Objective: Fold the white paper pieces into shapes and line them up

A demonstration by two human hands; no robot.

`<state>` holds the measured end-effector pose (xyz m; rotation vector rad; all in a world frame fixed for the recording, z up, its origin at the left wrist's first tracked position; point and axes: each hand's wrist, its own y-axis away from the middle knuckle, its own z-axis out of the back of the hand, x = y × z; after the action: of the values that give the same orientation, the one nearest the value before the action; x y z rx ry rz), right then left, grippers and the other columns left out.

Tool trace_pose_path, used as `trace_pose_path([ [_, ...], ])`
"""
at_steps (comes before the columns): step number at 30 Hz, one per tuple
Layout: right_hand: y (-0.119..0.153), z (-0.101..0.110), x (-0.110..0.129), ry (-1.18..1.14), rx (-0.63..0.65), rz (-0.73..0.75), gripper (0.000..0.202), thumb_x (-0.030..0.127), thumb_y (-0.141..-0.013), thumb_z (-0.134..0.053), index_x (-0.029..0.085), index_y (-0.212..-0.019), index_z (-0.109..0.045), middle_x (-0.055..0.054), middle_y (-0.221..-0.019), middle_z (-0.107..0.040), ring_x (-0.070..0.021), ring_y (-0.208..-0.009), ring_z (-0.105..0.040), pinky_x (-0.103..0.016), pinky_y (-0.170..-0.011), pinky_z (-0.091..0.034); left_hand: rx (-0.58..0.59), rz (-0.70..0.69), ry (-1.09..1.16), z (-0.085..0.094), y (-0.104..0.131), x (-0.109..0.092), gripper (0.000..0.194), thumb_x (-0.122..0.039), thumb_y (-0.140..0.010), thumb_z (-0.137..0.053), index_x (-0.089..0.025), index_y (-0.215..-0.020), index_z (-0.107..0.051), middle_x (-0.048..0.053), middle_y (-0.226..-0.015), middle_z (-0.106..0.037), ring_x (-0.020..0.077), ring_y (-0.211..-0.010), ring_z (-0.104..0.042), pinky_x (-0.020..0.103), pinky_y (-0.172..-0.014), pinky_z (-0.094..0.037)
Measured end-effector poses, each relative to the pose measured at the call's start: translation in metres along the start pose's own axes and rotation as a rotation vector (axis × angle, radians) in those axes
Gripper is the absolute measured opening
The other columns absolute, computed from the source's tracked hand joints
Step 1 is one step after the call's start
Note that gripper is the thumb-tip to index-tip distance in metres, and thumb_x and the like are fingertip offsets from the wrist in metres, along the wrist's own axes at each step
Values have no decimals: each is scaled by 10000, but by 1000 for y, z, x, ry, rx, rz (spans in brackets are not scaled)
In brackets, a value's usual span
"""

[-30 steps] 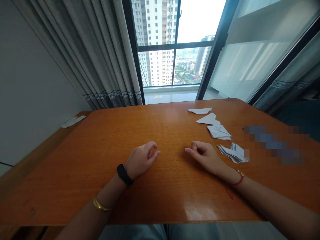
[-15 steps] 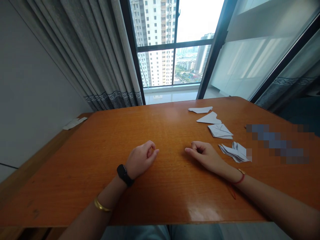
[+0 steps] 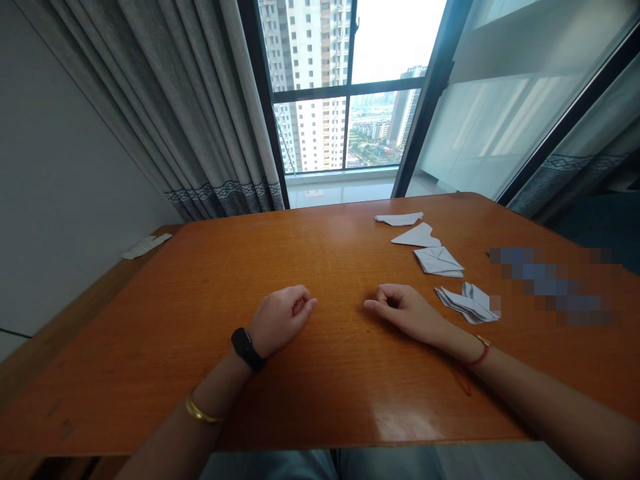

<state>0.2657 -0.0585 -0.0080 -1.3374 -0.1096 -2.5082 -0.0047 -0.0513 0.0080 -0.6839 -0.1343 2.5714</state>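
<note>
Resting on the wooden table [image 3: 320,380], my left hand [image 3: 283,320] is curled into a loose fist with nothing visible in it. My right hand [image 3: 403,312] lies opposite, fingers curled in and thumb against them, also holding nothing. Just right of it is a bundle of folded white paper [image 3: 471,303]. Beyond that lie a folded paper square [image 3: 438,261], a pointed folded paper piece [image 3: 417,235] and a long narrow folded paper [image 3: 399,219]. Neither hand touches the papers.
A blurred-out patch [image 3: 555,283] hides something at the table's right. White paper [image 3: 147,247] lies on a wooden ledge beyond the left edge. A grey curtain [image 3: 200,113] and a window [image 3: 350,93] stand behind the table.
Both hands stay curled in nearly the same place. The view has shifted slightly; the papers have not moved on the table.
</note>
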Motion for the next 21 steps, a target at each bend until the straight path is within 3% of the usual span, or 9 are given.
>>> trace_pose_path([
  [21,0,2,0,63,76,64,434,469,-840,-567,198,-581,-347,50,-586,-386,-99,-575,-347,-246,-551,-310,35,-12,-15,0,1,-1,284,-360,-918,-446,-190,-695,-490,-26,-635,-504,113,-583,-434,259,-563,-287],
])
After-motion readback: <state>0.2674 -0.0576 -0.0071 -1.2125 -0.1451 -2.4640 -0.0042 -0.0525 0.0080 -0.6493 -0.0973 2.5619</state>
